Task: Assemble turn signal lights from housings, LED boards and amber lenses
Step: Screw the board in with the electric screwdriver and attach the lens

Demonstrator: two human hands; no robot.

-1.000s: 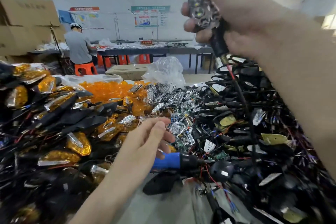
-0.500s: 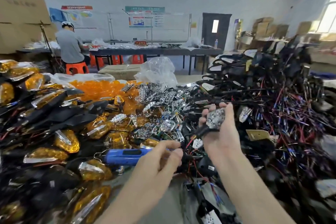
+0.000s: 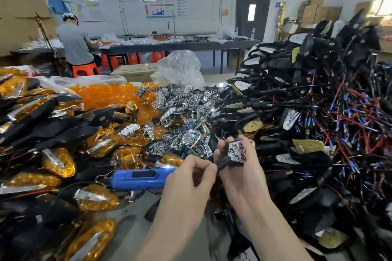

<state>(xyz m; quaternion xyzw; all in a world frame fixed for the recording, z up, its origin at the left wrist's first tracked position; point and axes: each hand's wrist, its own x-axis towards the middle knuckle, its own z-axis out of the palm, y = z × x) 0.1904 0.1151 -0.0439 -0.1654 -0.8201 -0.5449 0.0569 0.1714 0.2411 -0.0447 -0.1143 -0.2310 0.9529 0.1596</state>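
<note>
Your left hand (image 3: 188,178) is now reaching the housing (image 3: 223,162), whereas half a second ago it was hovering over the screwdriver (image 3: 137,178). Its thumb and forefinger are pinching the housing's black stem. Your right hand (image 3: 239,176) is gripping the housing, fingers curled round it, above the bench's (image 3: 131,231) near edge.

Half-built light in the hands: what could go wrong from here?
1. The light has no amber lens yet. It is held only by the right hand and the left hand pinching its stem, so the silver insert may slip out.
2. The tangled wires beside it could snag it.
3. The blue screwdriver lies close to the left hand and might get knocked.
</note>
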